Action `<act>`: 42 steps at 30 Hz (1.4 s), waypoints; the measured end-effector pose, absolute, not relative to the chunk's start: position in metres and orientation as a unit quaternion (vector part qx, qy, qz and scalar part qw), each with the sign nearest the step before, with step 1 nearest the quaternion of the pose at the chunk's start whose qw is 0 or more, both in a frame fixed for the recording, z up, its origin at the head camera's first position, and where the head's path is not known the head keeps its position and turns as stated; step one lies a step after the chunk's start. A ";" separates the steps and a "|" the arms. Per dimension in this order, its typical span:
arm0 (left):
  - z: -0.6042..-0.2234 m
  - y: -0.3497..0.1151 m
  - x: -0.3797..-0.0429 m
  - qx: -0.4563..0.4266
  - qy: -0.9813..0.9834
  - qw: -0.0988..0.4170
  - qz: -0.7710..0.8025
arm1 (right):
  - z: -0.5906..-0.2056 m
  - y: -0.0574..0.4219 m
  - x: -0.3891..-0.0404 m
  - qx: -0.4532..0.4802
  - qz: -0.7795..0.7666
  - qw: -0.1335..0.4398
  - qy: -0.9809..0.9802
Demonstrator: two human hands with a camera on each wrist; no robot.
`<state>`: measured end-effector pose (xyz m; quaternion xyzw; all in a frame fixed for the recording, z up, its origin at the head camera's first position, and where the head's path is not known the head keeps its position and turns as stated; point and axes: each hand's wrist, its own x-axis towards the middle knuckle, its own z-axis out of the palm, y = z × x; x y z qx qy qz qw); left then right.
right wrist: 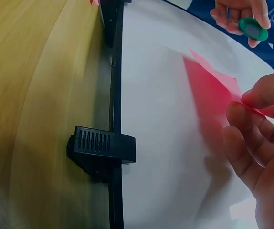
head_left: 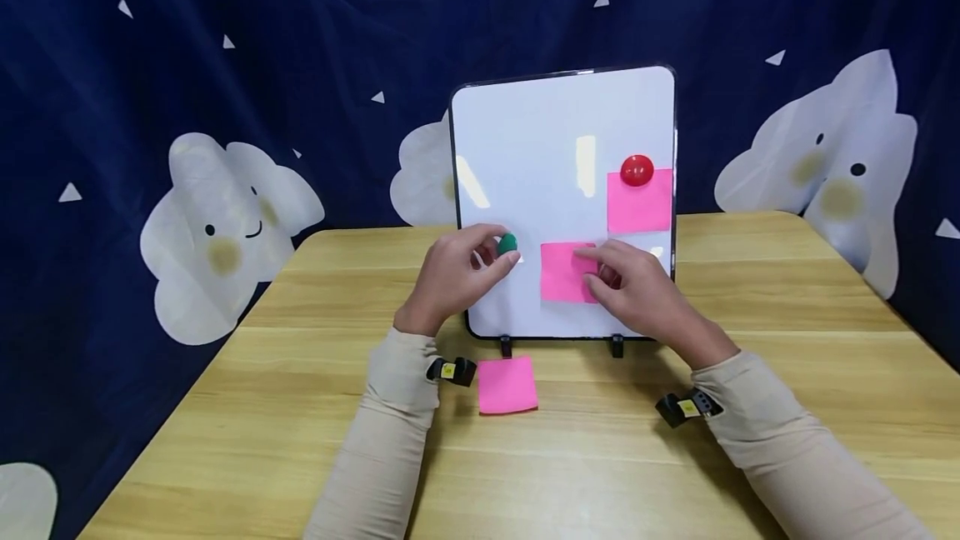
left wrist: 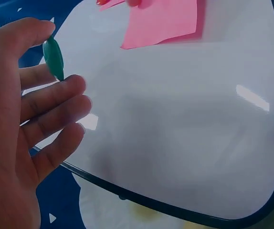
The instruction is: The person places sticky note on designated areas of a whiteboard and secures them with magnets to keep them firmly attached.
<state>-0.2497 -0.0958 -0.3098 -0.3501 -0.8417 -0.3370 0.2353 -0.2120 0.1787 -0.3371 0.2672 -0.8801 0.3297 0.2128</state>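
Note:
A green round magnet (head_left: 507, 243) is pinched between the thumb and fingers of my left hand (head_left: 461, 272), close in front of the whiteboard's left side. The right wrist view shows the grey disc on the underside of this magnet (right wrist: 253, 29). My right hand (head_left: 637, 286) pinches the right edge of a pink sticky note (head_left: 564, 273) close to the lower middle of the whiteboard (head_left: 525, 157). In the right wrist view that note (right wrist: 223, 81) stands tilted off the board and casts a shadow on it.
A red magnet (head_left: 637, 171) sits over the top of another pink note (head_left: 639, 205) at the board's right edge. A further pink note (head_left: 507, 386) lies on the wooden table (head_left: 300, 440) before the board. Black feet (head_left: 617, 346) support the board; a dark blue curtain (head_left: 337, 40) hangs behind.

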 end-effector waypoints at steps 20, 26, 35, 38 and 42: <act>-0.318 -0.078 -0.253 -0.379 -0.816 0.309 -0.308 | -0.336 0.185 -0.213 0.249 0.321 0.181 -0.896; -0.317 -0.075 -0.250 -0.395 -0.811 0.310 -0.298 | -0.341 0.183 -0.211 0.237 0.326 0.167 -0.900; -0.314 -0.057 -0.251 -0.378 -0.818 0.298 -0.315 | -0.344 0.177 -0.211 0.242 0.321 0.205 -0.892; -0.312 -0.052 -0.250 -0.368 -0.820 0.294 -0.325 | -0.344 0.174 -0.210 0.242 0.321 0.215 -0.890; -0.312 -0.046 -0.249 -0.364 -0.823 0.285 -0.329 | -0.341 0.174 -0.208 0.231 0.317 0.229 -0.891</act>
